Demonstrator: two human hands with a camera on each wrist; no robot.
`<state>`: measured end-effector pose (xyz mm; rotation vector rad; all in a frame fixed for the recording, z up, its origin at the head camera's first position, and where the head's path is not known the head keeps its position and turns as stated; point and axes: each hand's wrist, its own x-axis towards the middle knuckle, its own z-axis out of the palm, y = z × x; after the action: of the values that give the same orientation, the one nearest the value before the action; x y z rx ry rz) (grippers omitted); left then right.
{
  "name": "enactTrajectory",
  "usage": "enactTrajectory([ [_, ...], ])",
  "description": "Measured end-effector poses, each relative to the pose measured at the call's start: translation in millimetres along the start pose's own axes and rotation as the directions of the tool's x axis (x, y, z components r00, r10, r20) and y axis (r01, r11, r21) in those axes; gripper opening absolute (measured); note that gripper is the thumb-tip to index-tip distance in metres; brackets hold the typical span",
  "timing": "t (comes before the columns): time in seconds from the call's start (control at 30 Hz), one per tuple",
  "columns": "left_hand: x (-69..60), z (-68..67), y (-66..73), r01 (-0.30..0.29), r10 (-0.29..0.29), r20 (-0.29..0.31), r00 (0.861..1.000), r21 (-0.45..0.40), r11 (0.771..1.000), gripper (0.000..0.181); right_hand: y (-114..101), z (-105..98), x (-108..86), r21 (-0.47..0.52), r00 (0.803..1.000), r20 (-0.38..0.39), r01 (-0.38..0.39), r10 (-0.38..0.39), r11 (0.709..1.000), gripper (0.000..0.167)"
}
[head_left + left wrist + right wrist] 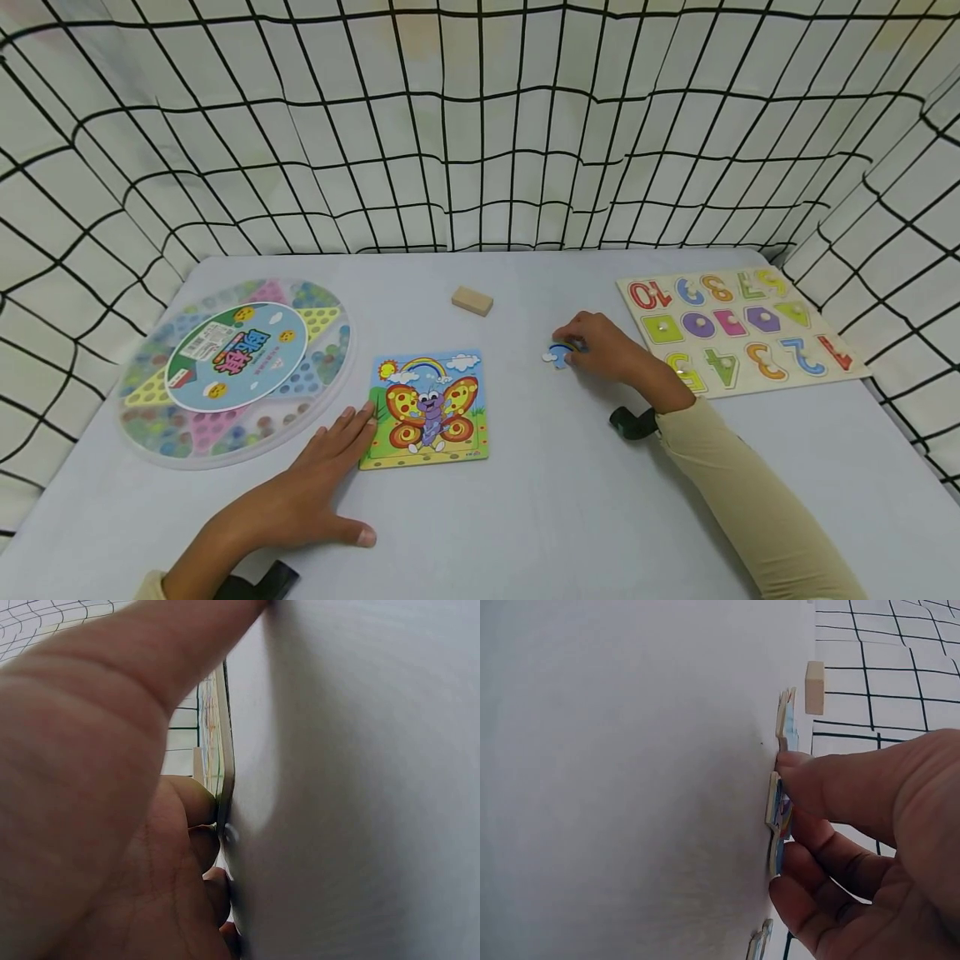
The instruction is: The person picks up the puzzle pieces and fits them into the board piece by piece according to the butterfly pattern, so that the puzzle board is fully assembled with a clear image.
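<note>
A square butterfly puzzle board (427,408) lies flat near the middle of the table. My left hand (322,479) lies beside it, thumb spread out and fingertips touching its left edge; the left wrist view shows the fingers (202,799) against that edge. To the board's right, my right hand (603,346) pinches a small puzzle piece (562,356) with a blue rainbow picture, low over the table. In the right wrist view the thumb and fingers close round the piece (778,806). Another flat piece (786,720) shows just beyond the thumb, and one more (759,941) below the hand.
A round marble board game (236,367) with a printed label lies at the left. A wooden number and shape board (731,329) lies at the right. A plain wooden block (472,301) sits at the back centre. Black-lined netting (480,158) rises behind and beside the white table.
</note>
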<state>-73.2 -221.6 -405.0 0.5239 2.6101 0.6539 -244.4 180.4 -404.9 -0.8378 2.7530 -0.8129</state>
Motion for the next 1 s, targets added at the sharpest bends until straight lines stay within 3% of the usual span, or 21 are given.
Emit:
enactTrajectory([
  [0.5,-0.1,1.6,0.0,0.016,-0.016,0.008,1.000,0.011,1.000,0.129,-5,-9,-6.3,0.027,0.997,-0.011,-0.078,0.078,0.997,0.025],
  [1.0,-0.9,-1.9,1.4,-0.009,0.009,0.000,1.000,0.007,1.000,0.128,-21,-10,1.7,0.060,0.998,-0.055,0.018,-0.015,0.998,0.024],
])
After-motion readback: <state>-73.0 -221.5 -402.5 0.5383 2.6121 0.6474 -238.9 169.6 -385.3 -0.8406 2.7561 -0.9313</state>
